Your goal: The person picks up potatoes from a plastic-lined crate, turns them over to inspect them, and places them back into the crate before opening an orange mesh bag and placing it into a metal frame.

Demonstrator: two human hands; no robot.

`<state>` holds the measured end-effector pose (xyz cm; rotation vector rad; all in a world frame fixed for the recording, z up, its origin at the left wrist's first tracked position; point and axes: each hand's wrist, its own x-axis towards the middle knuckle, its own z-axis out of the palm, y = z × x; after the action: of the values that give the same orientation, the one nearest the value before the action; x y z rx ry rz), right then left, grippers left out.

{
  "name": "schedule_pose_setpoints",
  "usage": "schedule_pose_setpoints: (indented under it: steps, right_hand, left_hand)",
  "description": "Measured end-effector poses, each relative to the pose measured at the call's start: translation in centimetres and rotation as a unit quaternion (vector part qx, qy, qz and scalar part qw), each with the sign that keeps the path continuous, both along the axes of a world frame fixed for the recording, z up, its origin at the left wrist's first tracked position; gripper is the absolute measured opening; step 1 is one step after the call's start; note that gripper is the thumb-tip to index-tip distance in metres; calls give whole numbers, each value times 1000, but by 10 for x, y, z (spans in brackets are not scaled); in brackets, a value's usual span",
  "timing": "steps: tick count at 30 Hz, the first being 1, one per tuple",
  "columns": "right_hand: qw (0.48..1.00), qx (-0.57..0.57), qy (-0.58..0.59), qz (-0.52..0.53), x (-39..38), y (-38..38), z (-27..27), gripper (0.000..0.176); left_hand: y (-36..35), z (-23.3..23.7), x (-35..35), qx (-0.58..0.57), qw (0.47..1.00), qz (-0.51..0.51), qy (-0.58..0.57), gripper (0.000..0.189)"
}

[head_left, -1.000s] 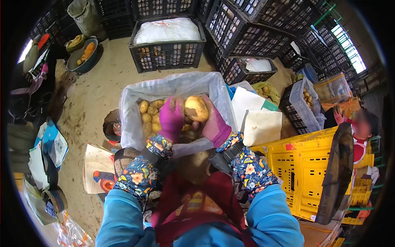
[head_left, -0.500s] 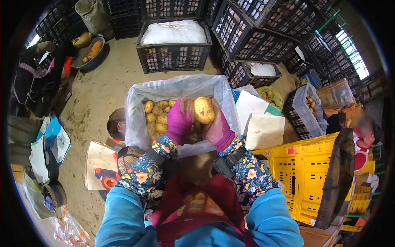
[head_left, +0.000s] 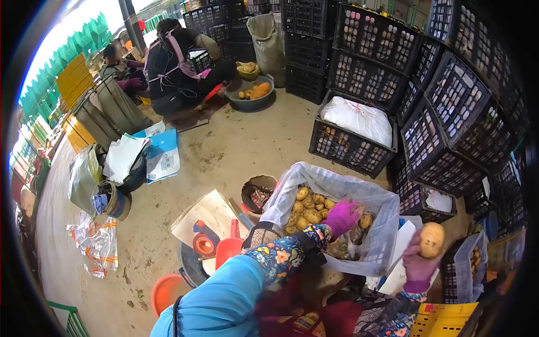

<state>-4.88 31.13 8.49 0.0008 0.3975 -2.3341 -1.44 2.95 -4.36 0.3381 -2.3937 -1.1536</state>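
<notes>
My right hand [head_left: 419,268], in a dirty purple glove, is raised beyond the right side of the lined crate and closed around a large potato [head_left: 432,240]. My left hand [head_left: 342,218], in a purple glove, reaches into the crate. Its fingers are stretched out over the contents, and I see nothing gripped in them. Smaller potatoes [head_left: 310,210] fill the left part of the crate, which has a translucent plastic liner [head_left: 351,182]. One more potato [head_left: 365,221] lies just right of my left fingertips.
Black crates [head_left: 373,53] are stacked at the back right. A yellow crate [head_left: 449,319] is at the lower right. Left of the lined crate are a red scoop [head_left: 229,247], a tape dispenser [head_left: 205,238] and an orange bucket [head_left: 168,292]. Another person [head_left: 174,73] crouches near a basin [head_left: 251,101].
The view has turned left. My right hand has carried the large potato out past the crate's right side. My left hand has come off that potato and lowered into the crate.
</notes>
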Motion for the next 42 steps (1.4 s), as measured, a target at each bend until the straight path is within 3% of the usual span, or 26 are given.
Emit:
schedule_pose_setpoints:
  steps: [1, 3, 6, 8, 10, 12, 13, 14, 15, 16, 18, 20, 21, 22, 24, 25, 26, 28, 30, 32, 34, 35, 38, 39, 42]
  right_hand:
    - [995, -9, 7, -99, 1, 39, 25, 66]
    - [973, -118, 137, -146, 9, 129, 75, 71]
    - [879, -36, 141, -454, 59, 212, 164, 47]
    - [806, 22, 156, -570, 74, 262, 172, 51]
    - [760, 78, 184, -618, 76, 306, 155, 55]
    - [758, 127, 227, -597, 70, 330, 134, 59]
    - [779, 149, 256, -553, 57, 340, 122, 62]
    - [811, 171, 274, -489, 44, 325, 114, 64]
    - [916, 22, 357, -183, 18, 286, 102, 56]
    - [935, 83, 299, -174, 6, 220, 101, 54]
    - [952, 188, 198, -136, -16, 105, 65, 53]
    - [896, 381, 225, 24, -37, 8, 16, 50]
    - [867, 417, 227, 151, -56, -24, -26, 47]
    - [783, 516, 257, 235, -63, -57, -60, 43]
    - [636, 594, 361, 336, -96, -94, -169, 56]
    - [556, 629, 415, 351, -115, -104, -228, 64]
    - [511, 674, 425, 324, -131, -111, -277, 71]
    - [522, 791, 276, 157, -153, -133, -332, 76]
    - [669, 689, 271, -70, -176, -137, -416, 84]
    - [571, 788, 229, -22, -169, -149, -377, 85]
    - [450, 877, 169, 0, -172, -155, -381, 73]
    - [436, 885, 162, -8, -170, -158, -380, 72]
    - [663, 718, 185, -104, -165, -141, -405, 75]
    - [685, 704, 135, -126, -163, -136, -417, 50]
    - [807, 589, 20, 44, -150, -106, -416, 19]
  left_hand:
    - [-3, -2, 0, 44, 999, -12, -16, 39]
    - [-4, 2, 5, 157, 986, -35, -43, 46]
    - [-1, 17, 9, 312, 946, -67, -50, 54]
    - [-3, 19, 12, 356, 930, -88, -31, 58]
    - [-6, 22, 12, 399, 911, -104, 3, 58]
    - [-14, 43, 18, 471, 879, -80, 9, 54]
    - [-21, 56, 22, 423, 905, -49, -12, 51]
    - [-26, 59, 27, 487, 872, -48, -7, 50]
    - [-31, 77, 35, 378, 924, -41, 36, 50]
    - [-32, 83, 36, 456, 890, -20, 19, 50]
    - [-41, 82, 33, 481, 876, 26, -14, 42]
    - [-42, 89, 34, 501, 862, 70, -12, 35]
    - [-49, 83, 34, 506, 860, 58, -25, 33]
    - [-55, 77, 34, 509, 859, 48, -37, 32]
    - [-61, 71, 35, 495, 868, 24, -34, 34]
    - [-64, 71, 33, 486, 873, 12, -30, 35]
    - [-63, 78, 27, 518, 854, 34, -45, 37]
    - [-57, 96, 15, 575, 810, 86, -80, 42]
    - [-58, 93, 12, 573, 810, 90, -85, 45]
    - [-59, 89, 11, 566, 814, 86, -98, 46]
    - [-60, 88, 10, 554, 822, 71, -111, 46]
    - [-60, 85, 8, 562, 815, 77, -115, 46]
    - [-59, 85, 9, 575, 805, 82, -116, 46]
    - [-59, 85, 11, 577, 805, 80, -112, 46]
    - [-53, 86, 12, 583, 804, 63, -101, 45]
